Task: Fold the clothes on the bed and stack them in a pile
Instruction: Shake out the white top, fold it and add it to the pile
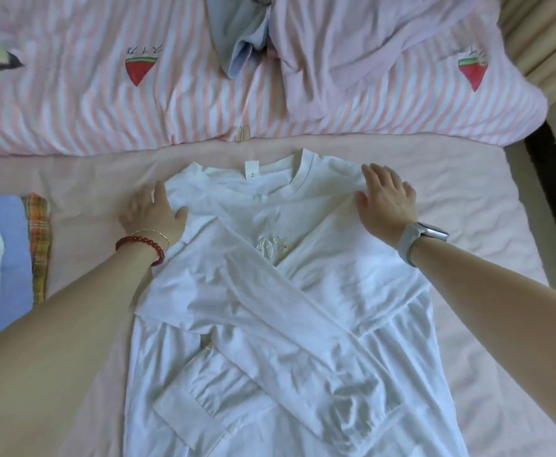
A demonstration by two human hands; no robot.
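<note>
Both hands are lying flat: left hand (153, 214) at 9 o'clock, right hand (385, 202) at 3, pressing the white shirt (270, 291) shoulders; I'd be smoothing outward before folding.

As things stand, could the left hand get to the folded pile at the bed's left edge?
Probably yes. The left hand rests on the white shirt's shoulder, and only bare pink sheet lies between it and the folded pile.

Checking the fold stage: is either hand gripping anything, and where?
Nothing gripped. Left hand and right hand rest flat on the white shirt at its shoulders.
</note>
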